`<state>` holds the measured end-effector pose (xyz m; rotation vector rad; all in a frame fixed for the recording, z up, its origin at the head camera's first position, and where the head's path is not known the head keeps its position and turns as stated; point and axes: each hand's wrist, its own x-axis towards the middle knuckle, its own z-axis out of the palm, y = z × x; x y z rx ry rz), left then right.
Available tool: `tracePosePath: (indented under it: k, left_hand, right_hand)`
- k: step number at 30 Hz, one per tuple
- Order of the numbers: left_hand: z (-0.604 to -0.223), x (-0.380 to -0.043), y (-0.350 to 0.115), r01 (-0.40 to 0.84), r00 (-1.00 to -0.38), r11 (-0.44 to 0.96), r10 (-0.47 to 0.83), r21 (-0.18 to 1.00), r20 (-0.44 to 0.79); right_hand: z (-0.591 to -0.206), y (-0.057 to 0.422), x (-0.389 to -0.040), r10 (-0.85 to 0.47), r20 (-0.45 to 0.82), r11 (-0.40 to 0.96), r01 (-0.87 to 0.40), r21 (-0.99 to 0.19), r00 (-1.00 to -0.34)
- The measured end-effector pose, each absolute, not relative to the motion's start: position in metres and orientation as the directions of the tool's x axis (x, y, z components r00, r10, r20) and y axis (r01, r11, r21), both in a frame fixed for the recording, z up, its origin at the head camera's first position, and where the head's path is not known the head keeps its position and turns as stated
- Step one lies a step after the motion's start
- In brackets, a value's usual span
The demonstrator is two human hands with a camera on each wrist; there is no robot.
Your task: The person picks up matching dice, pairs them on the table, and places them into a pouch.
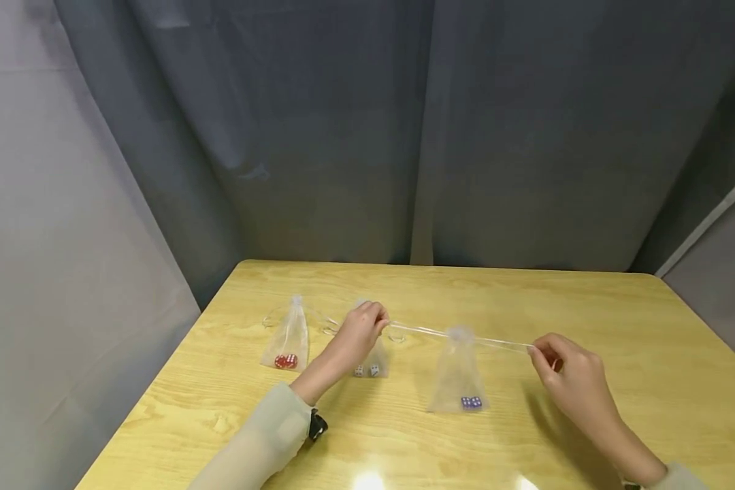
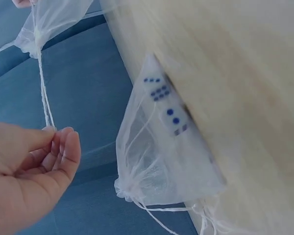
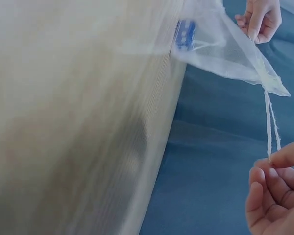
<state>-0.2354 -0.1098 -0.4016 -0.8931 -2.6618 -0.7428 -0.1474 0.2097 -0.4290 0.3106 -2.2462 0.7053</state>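
A sheer white drawstring pouch [image 1: 456, 374] with two blue dice [image 1: 471, 403] at its bottom stands between my hands, its neck gathered tight. My left hand [image 1: 363, 330] pinches the drawstring loop on the left side between thumb and fingertips. On the other side, my right hand [image 1: 569, 371] pinches the opposite loop. Both cords run taut and nearly level from the pouch's neck. In the left wrist view the white cord [image 2: 43, 88] leads up from my left fingertips; in the right wrist view the cord [image 3: 268, 122] reaches my right thumb and finger.
Left of my left arm, another sheer pouch [image 1: 290, 333] holds red dice [image 1: 286, 361]. Partly behind my left hand is a pouch [image 2: 161, 161] with white dice [image 1: 374, 370], its neck gathered. All are on a wooden table [image 1: 618, 306]; a grey curtain [image 1: 318, 136] hangs behind it.
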Motion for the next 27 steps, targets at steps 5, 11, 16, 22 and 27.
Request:
tracePosePath:
  k: [5,11,16,22,27]
  left_hand:
    - [-0.404,-0.247,-0.101,0.579,-0.814,0.731,0.497,0.361,0.300]
    - [-0.408,-0.259,-0.089,0.591,-0.805,0.764,0.539,0.259,0.248]
    - [-0.409,-0.260,-0.084,0.591,-0.799,0.794,0.551,0.144,0.242]
    - [-0.414,-0.253,-0.083,0.558,-0.818,0.821,0.522,0.117,0.241]
    - [-0.414,-0.250,-0.082,0.537,-0.830,0.828,0.486,0.160,0.272]
  right_hand:
    - [-0.436,0.214,-0.161,-0.020,0.675,0.838,-0.381,-0.391,-0.737]
    - [-0.449,0.215,-0.173,-0.043,0.517,0.843,-0.309,-0.440,-0.855]
    - [-0.450,0.210,-0.180,-0.066,0.388,0.841,-0.260,-0.475,-0.919]
    - [-0.452,0.208,-0.178,-0.078,0.318,0.830,-0.239,-0.504,-0.945]
    - [-0.446,0.205,-0.174,-0.055,0.324,0.820,-0.228,-0.525,-0.945]
